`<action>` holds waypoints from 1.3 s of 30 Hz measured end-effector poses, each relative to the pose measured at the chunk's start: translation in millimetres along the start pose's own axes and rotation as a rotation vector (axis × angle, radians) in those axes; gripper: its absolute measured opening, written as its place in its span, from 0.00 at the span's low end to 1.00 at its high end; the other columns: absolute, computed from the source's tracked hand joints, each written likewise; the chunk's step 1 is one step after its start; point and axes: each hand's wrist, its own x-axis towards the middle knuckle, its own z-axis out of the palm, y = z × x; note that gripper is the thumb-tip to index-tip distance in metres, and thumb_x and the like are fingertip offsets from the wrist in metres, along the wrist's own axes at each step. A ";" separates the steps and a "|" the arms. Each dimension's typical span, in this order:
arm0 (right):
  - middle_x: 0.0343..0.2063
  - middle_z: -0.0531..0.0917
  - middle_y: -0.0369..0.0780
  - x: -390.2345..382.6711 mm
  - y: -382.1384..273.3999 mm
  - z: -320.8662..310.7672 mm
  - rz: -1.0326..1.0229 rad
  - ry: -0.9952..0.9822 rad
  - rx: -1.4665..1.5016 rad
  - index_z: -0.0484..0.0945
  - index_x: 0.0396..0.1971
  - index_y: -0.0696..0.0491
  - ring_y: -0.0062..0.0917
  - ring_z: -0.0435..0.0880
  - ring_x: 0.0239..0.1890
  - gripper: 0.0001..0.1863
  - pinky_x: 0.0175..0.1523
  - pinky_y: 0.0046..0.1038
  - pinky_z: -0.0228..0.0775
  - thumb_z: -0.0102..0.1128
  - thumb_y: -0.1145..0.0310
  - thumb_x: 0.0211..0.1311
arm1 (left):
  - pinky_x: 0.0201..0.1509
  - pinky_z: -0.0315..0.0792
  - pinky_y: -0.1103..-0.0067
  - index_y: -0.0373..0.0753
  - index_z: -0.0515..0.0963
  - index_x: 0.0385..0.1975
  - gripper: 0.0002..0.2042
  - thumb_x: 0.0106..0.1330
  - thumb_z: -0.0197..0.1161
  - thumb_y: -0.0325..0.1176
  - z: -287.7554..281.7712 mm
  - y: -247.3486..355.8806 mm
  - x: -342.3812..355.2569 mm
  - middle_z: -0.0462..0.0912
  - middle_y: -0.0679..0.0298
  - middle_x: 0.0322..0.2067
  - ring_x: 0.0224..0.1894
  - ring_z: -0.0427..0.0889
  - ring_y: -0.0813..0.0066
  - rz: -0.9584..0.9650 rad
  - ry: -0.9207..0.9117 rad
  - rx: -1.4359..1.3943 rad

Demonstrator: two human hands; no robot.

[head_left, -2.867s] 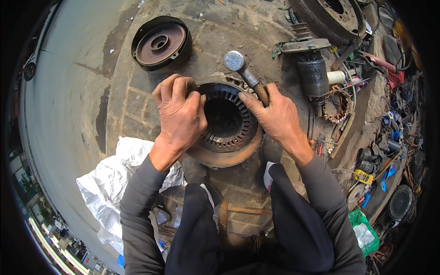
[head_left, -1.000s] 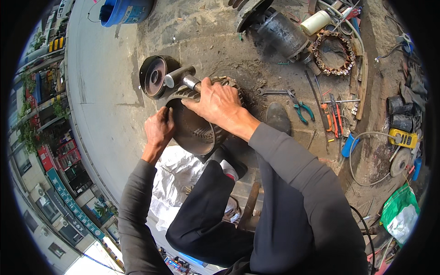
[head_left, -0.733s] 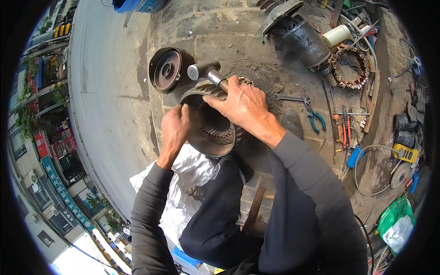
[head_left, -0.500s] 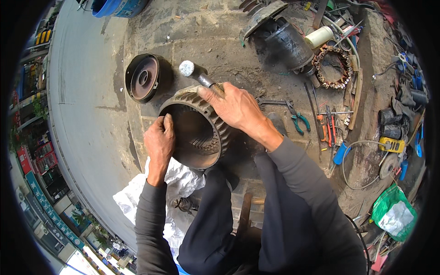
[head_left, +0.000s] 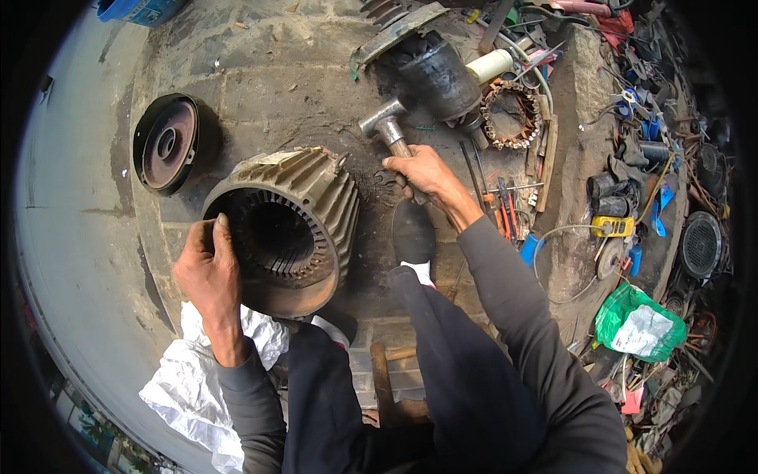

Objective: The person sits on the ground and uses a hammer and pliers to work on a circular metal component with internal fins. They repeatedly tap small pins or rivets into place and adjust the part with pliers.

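A ribbed metal motor housing (head_left: pixel 339 209) sits on the ground before me, its open end tilted toward me and a slotted ring visible inside. My left hand (head_left: pixel 212 272) is closed on the left side of its rim, thumb inside the opening. To the right of the housing, my right hand (head_left: pixel 426 180) grips a hammer (head_left: pixel 388 130) by its wooden handle. The steel head points away from me and is apart from the housing. Part of the handle is hidden in my fist.
A round end cover (head_left: pixel 167 146) lies at the left. Farther off are a dark rotor (head_left: pixel 438 79) and a copper-wound ring (head_left: pixel 521 93). Hand tools (head_left: pixel 507 207), a yellow socket box (head_left: pixel 612 227) and a green bag (head_left: pixel 624 308) lie right. White sheeting (head_left: pixel 185 379) lies near my left arm.
My right hand has swung the hammer away from the housing's rim to its right. The housing now shows more of its ribbed side and inside. The whole view has shifted rightward.
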 end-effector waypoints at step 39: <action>0.24 0.87 0.53 -122.2 -174.7 200.8 -1.126 -0.114 -1.537 0.81 0.31 0.58 0.53 0.89 0.26 0.22 0.30 0.50 0.79 0.68 0.53 0.78 | 0.77 0.67 0.56 0.34 0.85 0.59 0.15 0.79 0.61 0.31 0.0 -72.9 -12.0 0.87 0.53 0.60 0.74 0.76 0.48 0.214 0.176 -0.331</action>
